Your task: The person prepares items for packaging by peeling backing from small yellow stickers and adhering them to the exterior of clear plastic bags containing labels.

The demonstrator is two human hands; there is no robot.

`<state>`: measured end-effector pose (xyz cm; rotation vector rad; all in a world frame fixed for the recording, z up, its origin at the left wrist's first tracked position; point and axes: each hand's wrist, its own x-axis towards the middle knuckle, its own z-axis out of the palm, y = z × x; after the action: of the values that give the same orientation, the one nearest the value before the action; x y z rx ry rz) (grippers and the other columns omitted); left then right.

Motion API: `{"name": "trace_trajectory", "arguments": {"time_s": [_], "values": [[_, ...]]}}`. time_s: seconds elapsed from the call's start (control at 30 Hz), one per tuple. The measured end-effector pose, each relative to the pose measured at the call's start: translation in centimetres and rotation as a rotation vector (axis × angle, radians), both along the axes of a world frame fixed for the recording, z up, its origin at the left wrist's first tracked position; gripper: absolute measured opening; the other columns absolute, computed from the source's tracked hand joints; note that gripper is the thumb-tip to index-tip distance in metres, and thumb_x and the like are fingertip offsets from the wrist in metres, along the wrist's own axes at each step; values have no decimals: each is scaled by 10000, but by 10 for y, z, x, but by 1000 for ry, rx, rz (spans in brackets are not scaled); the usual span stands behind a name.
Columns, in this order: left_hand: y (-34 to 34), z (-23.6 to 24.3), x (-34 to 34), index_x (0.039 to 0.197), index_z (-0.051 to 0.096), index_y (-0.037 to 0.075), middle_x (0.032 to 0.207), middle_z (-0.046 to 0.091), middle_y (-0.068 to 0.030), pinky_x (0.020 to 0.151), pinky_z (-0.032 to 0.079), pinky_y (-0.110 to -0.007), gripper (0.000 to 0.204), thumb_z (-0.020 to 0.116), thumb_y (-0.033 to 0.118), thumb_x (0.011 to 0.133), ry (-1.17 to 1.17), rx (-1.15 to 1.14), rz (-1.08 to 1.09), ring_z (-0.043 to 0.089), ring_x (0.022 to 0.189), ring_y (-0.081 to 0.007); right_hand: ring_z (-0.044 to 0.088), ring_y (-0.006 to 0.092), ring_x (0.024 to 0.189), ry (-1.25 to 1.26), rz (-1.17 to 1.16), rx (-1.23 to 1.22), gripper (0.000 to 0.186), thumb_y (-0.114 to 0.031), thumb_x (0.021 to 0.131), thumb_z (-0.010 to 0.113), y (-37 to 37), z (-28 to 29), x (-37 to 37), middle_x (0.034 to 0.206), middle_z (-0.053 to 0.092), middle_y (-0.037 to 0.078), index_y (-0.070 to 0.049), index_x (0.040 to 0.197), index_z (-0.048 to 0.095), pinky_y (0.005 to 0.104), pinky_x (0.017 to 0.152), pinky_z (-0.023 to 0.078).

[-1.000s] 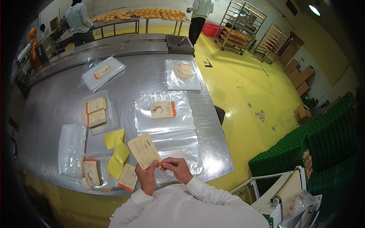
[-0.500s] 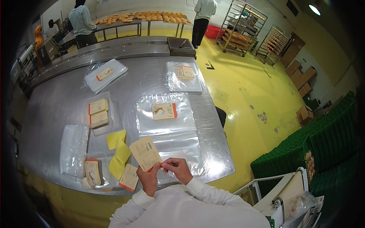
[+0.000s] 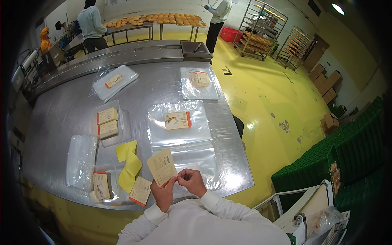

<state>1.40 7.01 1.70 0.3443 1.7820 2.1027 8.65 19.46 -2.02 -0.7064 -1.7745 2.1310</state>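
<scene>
In front of me a cream printed card (image 3: pixel 161 166) with a red edge stands tilted, held low by my left hand (image 3: pixel 162 196), thumb across its lower corner. My right hand (image 3: pixel 193 182) pinches at the same red-edged corner, its fingertips against those of the left. Just left of my left hand, another cream card (image 3: pixel 140 190) with a red edge lies on the table. A creased yellow sheet (image 3: pixel 128 167) lies beyond that card. Under and past my hands are clear plastic bags (image 3: pixel 183 157), with a stack of cards (image 3: pixel 177 121) on top.
The steel table (image 3: pixel 61 114) also bears clear tubs (image 3: pixel 124 122) of cards and bag stacks (image 3: pixel 81 159) at left. More bags (image 3: pixel 200 92) lie at the far right corner. Green crates (image 3: pixel 310 163) and a white-framed machine (image 3: pixel 310 204) stand right. Two people (image 3: pixel 92 24) work near bread-covered tables.
The card in my hands has turned slightly more upright and shifted a little right. My fingers have closed nearer together at its corner. The person at the back right has raised a gloved hand.
</scene>
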Motion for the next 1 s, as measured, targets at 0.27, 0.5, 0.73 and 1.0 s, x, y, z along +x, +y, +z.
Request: {"name": "trace_trajectory", "arguments": {"time_s": [0.27, 0.5, 0.73, 1.0], "values": [[-1, -7, -2, 1050, 648, -87, 960, 746, -159, 781, 581, -298, 221, 738, -24, 858, 76, -61, -6, 737, 855, -194, 661, 103, 686, -62, 18, 8, 108, -28, 862, 680, 1, 5, -1, 797, 715, 74, 64, 912, 705, 236, 641, 535], [-3, -10, -6, 1129, 598, -74, 965, 728, -146, 784, 585, -306, 321, 739, -49, 842, 29, -56, -7, 729, 853, -200, 667, 116, 704, -59, 54, -59, 115, -30, 879, 686, 4, 8, -1, 821, 721, 86, 69, 933, 710, 250, 667, 547], [-1, 1, -9, 1288, 509, -12, 1301, 501, -173, 882, 557, -332, 534, 730, -77, 806, 56, 55, 86, 605, 1128, -247, 655, 118, 705, -39, 99, -110, 131, -60, 898, 708, 3, 6, -4, 825, 716, 84, 61, 951, 711, 255, 674, 543], [-20, -7, -26, 1062, 686, 49, 1441, 398, -193, 1107, 374, -446, 258, 756, 4, 818, 537, -332, 28, 402, 1376, -361, 633, 98, 709, -39, 126, -42, 104, -60, 892, 697, -1, -6, -26, 820, 675, 38, 35, 924, 667, 243, 666, 526]]}}
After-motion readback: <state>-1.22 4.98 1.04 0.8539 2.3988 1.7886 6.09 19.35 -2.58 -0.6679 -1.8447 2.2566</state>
